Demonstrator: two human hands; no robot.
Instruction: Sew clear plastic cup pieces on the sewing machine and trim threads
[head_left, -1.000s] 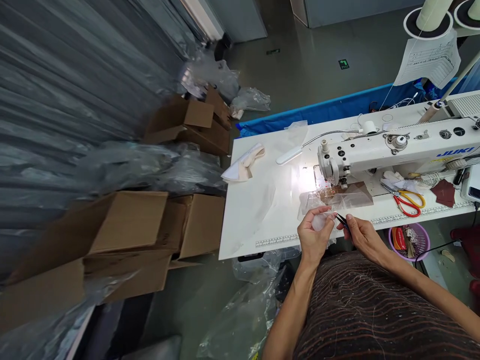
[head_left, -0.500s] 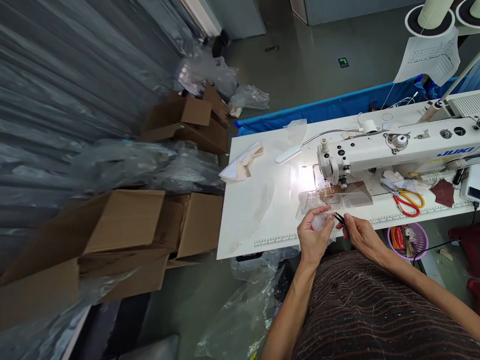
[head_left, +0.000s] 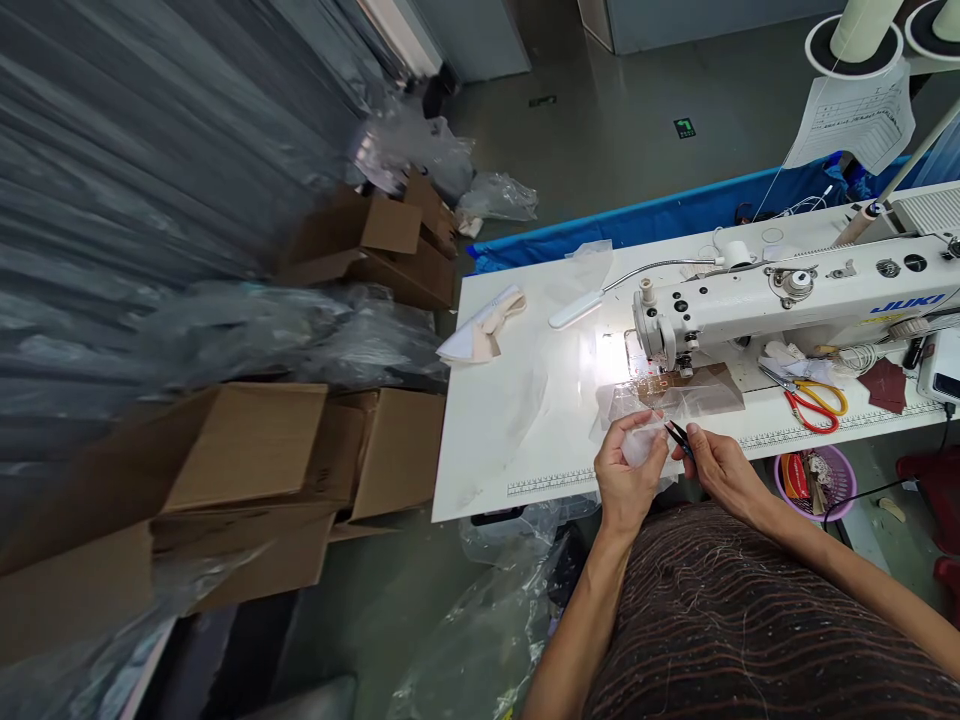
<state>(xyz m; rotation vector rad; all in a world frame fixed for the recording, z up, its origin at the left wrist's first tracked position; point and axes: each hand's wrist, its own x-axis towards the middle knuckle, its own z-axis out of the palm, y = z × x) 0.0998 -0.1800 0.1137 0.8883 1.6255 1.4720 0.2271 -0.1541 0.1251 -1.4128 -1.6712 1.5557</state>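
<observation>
At the table's front edge, my left hand (head_left: pixel 628 478) pinches a piece of sheer white fabric (head_left: pixel 637 446). My right hand (head_left: pixel 718 466) is closed around small black thread snips (head_left: pixel 681 440), whose tips point at the fabric by my left fingers. Just beyond both hands, more translucent material lies over a brown sheet (head_left: pixel 716 388) beneath the needle end of the white sewing machine (head_left: pixel 720 318). Whether the fabric in my hand joins that material is hard to see.
Scissors with red and yellow handles (head_left: pixel 816 405) lie right of my hands. Below the edge stands a purple basket (head_left: pixel 846 478). A folded pale cloth strip (head_left: pixel 484 330) rests on the white table (head_left: pixel 480 430). Cardboard boxes (head_left: pixel 247 440) and plastic bags fill the left floor.
Both hands stay almost in place. The snips' blades look slightly more parted now, and the fabric in my left fingers shows a little more. The camera view shifts slightly.
</observation>
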